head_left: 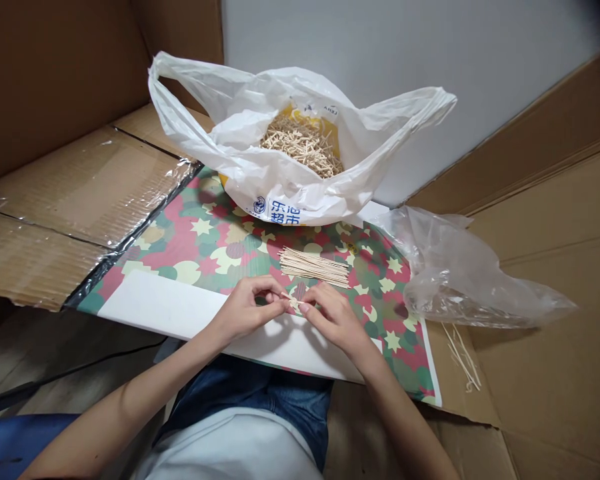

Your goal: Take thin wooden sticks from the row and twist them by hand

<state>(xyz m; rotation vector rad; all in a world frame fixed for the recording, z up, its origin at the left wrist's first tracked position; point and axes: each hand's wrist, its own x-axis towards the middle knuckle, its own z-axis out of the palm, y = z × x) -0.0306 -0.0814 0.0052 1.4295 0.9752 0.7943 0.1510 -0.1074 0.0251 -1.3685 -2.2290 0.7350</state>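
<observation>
A small pale stick is pinched between closed fingertips by the left hand and right hand, just on the near side of the stick pile on the worktop.

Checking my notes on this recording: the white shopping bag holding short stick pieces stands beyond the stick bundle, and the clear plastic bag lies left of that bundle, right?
Not quite, one side is wrong: the head view shows the clear plastic bag lying right of the stick bundle. The rest holds.
</observation>
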